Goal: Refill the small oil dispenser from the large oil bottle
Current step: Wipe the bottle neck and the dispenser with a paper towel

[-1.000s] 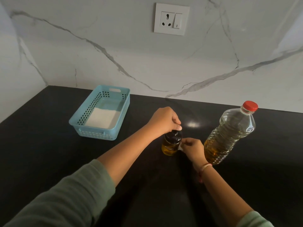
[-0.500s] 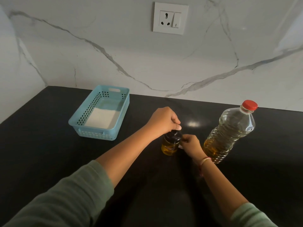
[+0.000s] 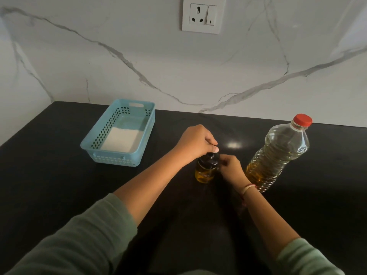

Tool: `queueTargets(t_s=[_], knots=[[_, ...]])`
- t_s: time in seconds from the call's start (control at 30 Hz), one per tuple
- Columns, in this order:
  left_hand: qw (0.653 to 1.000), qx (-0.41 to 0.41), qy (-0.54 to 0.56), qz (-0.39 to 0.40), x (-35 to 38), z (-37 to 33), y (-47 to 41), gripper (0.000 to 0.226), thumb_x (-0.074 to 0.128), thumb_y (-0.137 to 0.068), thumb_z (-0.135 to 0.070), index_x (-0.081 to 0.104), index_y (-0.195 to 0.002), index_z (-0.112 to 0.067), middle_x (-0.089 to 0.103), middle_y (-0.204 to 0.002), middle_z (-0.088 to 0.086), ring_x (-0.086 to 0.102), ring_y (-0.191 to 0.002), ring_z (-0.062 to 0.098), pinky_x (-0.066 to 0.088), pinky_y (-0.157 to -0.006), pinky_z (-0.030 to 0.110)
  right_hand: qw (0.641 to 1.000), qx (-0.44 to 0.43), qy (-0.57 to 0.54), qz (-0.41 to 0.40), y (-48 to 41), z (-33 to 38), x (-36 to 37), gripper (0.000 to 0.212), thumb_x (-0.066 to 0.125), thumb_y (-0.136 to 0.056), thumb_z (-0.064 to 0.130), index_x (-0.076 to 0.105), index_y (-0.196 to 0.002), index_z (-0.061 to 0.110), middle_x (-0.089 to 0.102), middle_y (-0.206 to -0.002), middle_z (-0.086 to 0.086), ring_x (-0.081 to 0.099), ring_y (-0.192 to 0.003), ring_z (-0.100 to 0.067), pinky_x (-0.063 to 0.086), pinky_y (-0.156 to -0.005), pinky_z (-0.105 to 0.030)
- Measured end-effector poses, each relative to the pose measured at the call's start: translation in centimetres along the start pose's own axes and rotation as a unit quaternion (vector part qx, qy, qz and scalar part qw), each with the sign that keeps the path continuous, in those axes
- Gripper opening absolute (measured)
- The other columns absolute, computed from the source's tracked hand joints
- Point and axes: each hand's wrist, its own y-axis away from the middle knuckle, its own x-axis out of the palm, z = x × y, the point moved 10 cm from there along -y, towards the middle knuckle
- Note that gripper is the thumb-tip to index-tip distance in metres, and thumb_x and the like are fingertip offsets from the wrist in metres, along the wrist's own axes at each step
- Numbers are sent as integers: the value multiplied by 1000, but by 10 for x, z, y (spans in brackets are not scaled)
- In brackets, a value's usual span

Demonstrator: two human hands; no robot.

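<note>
White marble wall (image 3: 139, 46), socket plate (image 3: 203, 14), black counter (image 3: 49, 185).

The left hand (image 3: 195, 141) grips from above the black cap (image 3: 208, 159) of the small glass oil dispenser (image 3: 205, 173); the right hand (image 3: 231, 168), fingers curled, pinches its side.

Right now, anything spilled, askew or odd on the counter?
Nothing stands out. No oil shows on the counter. The small dispenser stands upright, the left hand gripping its black cap and the right hand holding its side. The large bottle is capped; its lean looks like lens distortion.
</note>
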Motion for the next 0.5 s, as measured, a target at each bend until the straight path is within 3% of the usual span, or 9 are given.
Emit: queueTargets(t_s=[0.13,0.3,0.4,0.5], knots=[[1000,-3,4,-5,0,2,1,28,78,-77,-25,73,-103,-18,72,-92,-6,60,-67,-4,53,-79,20,999,34,25,11,0,-14,0,27,52,-87,-7,69,-89,14,67,-89,1,61,-91,-14,45,-72,-16],[1000,-7,20,-1,0,3,2,25,79,-76,-25,74,-99,-19,71,-82,-9,64,-69,-3,55,-78,24,993,-82,-31,-84,-3,30,-35,30,53,-85,-10,71,-88,14,68,-84,5,63,-79,-6,50,-68,-11],[999,-18,33,-3,0,5,3,23,81,-74,-25,72,-94,-19,71,-77,-8,66,-70,1,57,-77,28,992,-114,-9,-59,-9,43,-31,31,50,-86,-12,72,-91,9,69,-87,2,64,-83,-6,51,-76,-15],[999,-27,41,-10,0,7,4,23,81,-74,-26,68,-92,-20,71,-79,-5,67,-71,4,57,-77,28,996,-78,35,12,-14,30,-9,28,51,-86,-10,72,-90,8,70,-87,-6,64,-83,-14,52,-76,-23]])
